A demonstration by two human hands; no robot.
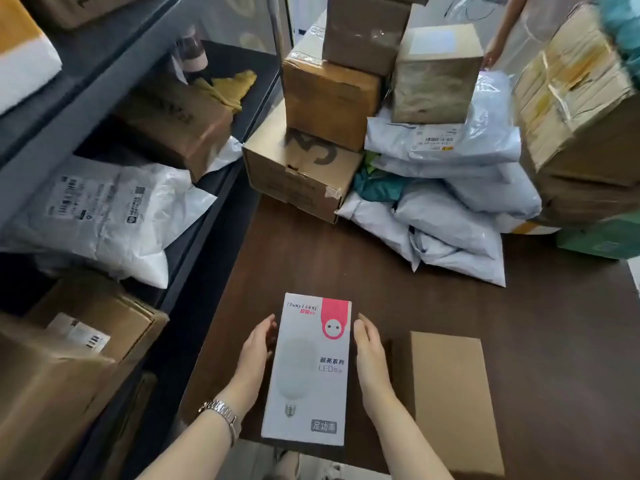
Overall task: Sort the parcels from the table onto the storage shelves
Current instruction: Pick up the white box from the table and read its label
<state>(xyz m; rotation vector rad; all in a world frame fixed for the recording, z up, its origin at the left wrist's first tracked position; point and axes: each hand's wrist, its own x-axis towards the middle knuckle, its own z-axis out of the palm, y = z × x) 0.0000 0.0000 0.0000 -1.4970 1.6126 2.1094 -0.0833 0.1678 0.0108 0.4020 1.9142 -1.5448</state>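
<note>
Two bare hands flanked a white bulb box (308, 372) at the near edge of a dark wooden table (346, 258), the left hand (254, 355) flat against its left side and the right hand (370, 358) against its right side, fingers extended and pressing inward rather than curled. Whether the box was lifted or resting on the table could not be told. Both forearms reached forward from the bottom of the frame, the left wrist wearing a metal watch (221, 414). A plain brown box (453, 400) lay just beside the right hand. Farther back, stacked cardboard boxes (329, 102) and a heap of pale plastic mailers (446, 209) crowded the table. Grey shelves (86, 98) to the left held a white mailer (104, 213) and more cartons (173, 123). Another person's hand (491, 57) appeared at the far side.
</note>
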